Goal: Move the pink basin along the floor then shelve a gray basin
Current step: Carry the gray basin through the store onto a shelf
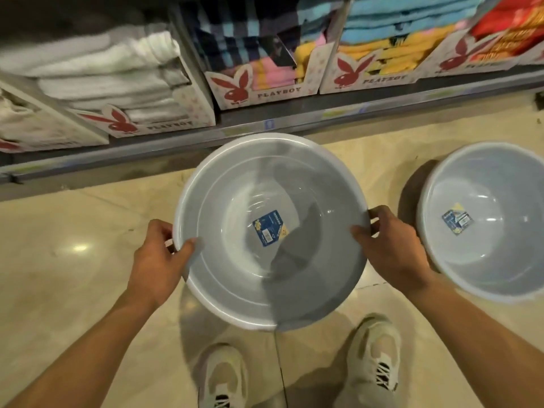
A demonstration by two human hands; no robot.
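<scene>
A round gray basin point(235, 278) with a blue label inside is held up above the floor in front of me. My left hand point(159, 260) grips its left rim, thumb over the inside edge. My right hand point(391, 248) grips the right rim the same way. A second gray basin point(500, 260) with a similar label sits on the floor at the right. No pink basin is in view.
A low shelf edge point(265, 125) runs across the top, holding boxes of folded towels point(117, 78) in white, blue, yellow and red. The beige tiled floor point(73, 231) spreads left. My two shoes point(374, 363) stand below the basin.
</scene>
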